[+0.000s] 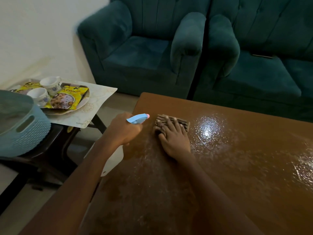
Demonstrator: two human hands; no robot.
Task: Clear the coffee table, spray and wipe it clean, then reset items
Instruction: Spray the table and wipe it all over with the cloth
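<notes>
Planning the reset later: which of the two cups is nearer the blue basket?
The front cup, right beside the rim of the basket; the back cup stands farther back on the tray.

Coffee table (237, 167): bare wet wood to the right of the cloth (183, 124) and on its near side, a free run for a hand. Obstacles on it, near the far-left corner: the cloth with the right hand (176, 141) flat on top, and the left hand (122, 129) gripping the spray bottle (138, 118) just beside it. The far edge is hemmed by the armchair (140, 53) and sofa (262, 73). To the left, a basket (25, 129) and a loaded tray (84, 102) crowd the side stand, with a strip of floor between it and the table.
</notes>
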